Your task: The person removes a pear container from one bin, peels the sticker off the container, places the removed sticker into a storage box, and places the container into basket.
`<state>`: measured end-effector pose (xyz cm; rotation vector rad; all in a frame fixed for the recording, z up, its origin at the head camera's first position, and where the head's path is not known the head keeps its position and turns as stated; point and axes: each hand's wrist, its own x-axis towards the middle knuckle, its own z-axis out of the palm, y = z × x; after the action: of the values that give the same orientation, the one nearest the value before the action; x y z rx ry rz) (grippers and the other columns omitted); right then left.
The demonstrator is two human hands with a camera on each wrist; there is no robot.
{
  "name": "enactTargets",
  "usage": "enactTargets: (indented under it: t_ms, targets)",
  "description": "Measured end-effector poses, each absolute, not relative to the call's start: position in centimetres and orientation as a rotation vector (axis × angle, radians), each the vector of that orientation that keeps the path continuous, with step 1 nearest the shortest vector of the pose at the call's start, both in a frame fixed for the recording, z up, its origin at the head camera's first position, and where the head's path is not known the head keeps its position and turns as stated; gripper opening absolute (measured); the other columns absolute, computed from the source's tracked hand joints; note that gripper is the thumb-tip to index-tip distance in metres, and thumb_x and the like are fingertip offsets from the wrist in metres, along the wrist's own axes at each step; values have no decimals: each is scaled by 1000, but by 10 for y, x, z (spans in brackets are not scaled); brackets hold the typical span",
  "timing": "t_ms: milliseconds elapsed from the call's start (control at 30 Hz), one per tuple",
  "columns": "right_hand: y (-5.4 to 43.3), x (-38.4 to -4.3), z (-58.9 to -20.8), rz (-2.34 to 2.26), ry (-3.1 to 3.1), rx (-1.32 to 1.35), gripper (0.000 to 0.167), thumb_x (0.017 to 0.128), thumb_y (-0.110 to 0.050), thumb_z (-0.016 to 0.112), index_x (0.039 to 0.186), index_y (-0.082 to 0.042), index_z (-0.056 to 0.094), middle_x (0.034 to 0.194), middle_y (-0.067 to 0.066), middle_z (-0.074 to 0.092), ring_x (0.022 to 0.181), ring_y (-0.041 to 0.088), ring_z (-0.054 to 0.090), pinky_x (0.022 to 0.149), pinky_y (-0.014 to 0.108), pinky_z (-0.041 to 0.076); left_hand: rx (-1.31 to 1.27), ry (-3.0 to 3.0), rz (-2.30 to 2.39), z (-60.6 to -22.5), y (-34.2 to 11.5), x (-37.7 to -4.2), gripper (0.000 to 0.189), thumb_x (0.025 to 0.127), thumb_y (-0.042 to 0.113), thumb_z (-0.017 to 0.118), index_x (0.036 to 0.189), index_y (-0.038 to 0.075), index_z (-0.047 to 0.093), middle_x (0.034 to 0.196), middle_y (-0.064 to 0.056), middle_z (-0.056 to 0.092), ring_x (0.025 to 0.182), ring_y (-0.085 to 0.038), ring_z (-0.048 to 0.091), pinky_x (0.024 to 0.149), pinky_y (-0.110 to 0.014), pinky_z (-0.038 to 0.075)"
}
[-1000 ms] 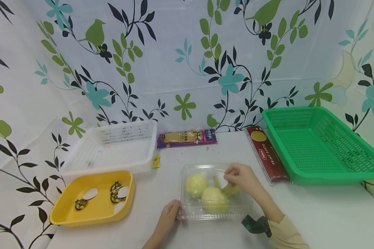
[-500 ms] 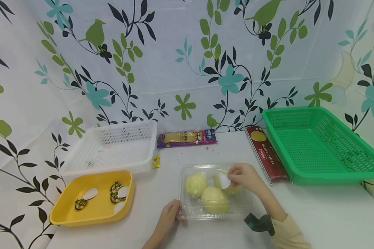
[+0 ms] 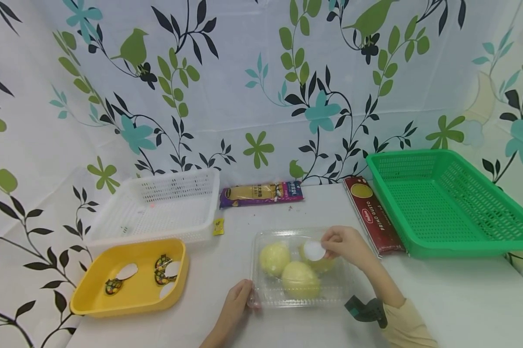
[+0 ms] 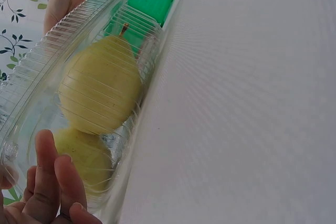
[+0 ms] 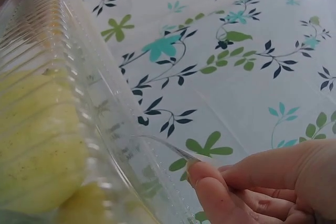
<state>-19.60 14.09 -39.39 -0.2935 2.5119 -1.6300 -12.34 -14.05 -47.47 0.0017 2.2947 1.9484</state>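
Note:
A clear plastic clamshell box [image 3: 261, 297] lies on the table with several yellow-green pears [image 3: 300, 279] inside. At its front left corner my left hand [image 3: 235, 303] holds the box, and the left wrist view shows the fingers [image 4: 46, 156] against its side. My right hand [image 3: 346, 246] pinches a thin round white label [image 3: 314, 251] by its edge over the back right of the lid. From the right wrist view, the label [image 5: 168, 145] looks slightly bent and its free end is close to the lid; whether it touches is unclear.
Left stands a yellow tray [image 3: 131, 309] with white ovals and patterned pieces; behind it is a white basket [image 3: 207, 212]. A purple pasta packet [image 3: 261, 193] lies at the back. A red packet [image 3: 372, 217] lies beside the green basket [image 3: 466, 249]. A small yellow sachet [image 3: 218, 226] is near the white basket.
My right hand has shifted slightly right, and the label now shows as a fuller round. The left hand and the box have stayed in place.

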Motion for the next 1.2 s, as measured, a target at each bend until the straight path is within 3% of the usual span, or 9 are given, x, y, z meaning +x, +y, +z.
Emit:
enactTargets:
  t_ms: [333,600,867,1000,1200]
  targets:
    - [142,-197,-395,-1742,2380,-329,14,84,-2,58,92,10,57,71,10,61,62,22,60,60,31,51,-24,2296,1925,-476,-141,-124,32,98,20,35,71,7,46,60,0,50,54,-11,47,49,-22,37]
    - [141,-197,-394,-1796,2321,-356,17,86,-3,57,94,11,54,71,12,61,63,23,61,60,32,51,-21,2373,1911,-448,-134,-112,32,96,11,37,66,4,45,58,0,45,52,-9,43,49,-21,36]
    - [132,-195,-399,-1860,2265,-377,15,87,-3,55,92,10,51,71,12,61,63,23,61,61,33,51,16,2394,1942,-473,-143,-119,33,96,14,41,66,1,47,53,0,43,42,-7,39,40,-20,33]
    - [125,-192,-399,-1869,2247,-426,15,87,-5,55,91,8,49,71,12,61,63,24,61,60,32,51,-6,2440,1899,-478,-144,-122,29,95,21,42,73,2,48,55,1,44,43,-8,38,39,-20,33]
    - [113,-190,-395,-1913,2204,-483,14,87,-3,53,90,10,49,71,16,61,62,23,61,59,34,51,-31,2549,1848,-474,-147,-124,16,90,16,50,86,0,50,59,2,45,48,-8,39,44,-20,33]
